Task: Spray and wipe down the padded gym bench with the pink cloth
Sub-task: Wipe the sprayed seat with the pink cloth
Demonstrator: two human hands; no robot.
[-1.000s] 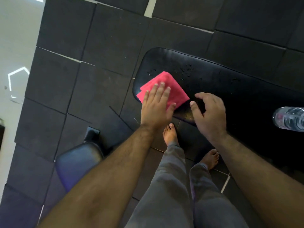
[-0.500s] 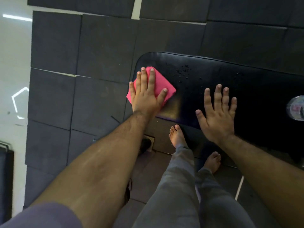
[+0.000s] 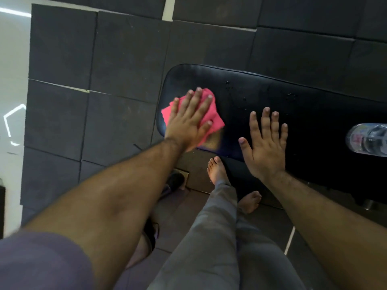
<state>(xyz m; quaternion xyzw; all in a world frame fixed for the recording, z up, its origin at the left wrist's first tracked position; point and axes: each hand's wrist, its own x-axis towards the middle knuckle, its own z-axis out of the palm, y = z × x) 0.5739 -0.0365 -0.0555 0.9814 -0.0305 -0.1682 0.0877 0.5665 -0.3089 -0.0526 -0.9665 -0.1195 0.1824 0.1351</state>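
Note:
The padded gym bench (image 3: 314, 105) is black and glossy and runs from the centre to the right edge of the head view. Water droplets (image 3: 230, 86) dot its top. My left hand (image 3: 188, 122) lies flat with fingers spread on the folded pink cloth (image 3: 216, 121) and presses it onto the bench's left end. My right hand (image 3: 265, 143) rests open, palm down, on the bench's near side, just right of the cloth, and holds nothing.
A clear plastic bottle (image 3: 368, 140) lies on the bench at the right edge. Dark square floor mats (image 3: 125, 59) cover the ground around the bench. My bare feet (image 3: 216, 170) stand by the bench's near edge. A pale floor strip (image 3: 12, 80) runs along the left.
My left hand slid the pink cloth toward the bench's left end. My right hand went from curled fingers to a flat open palm on the pad.

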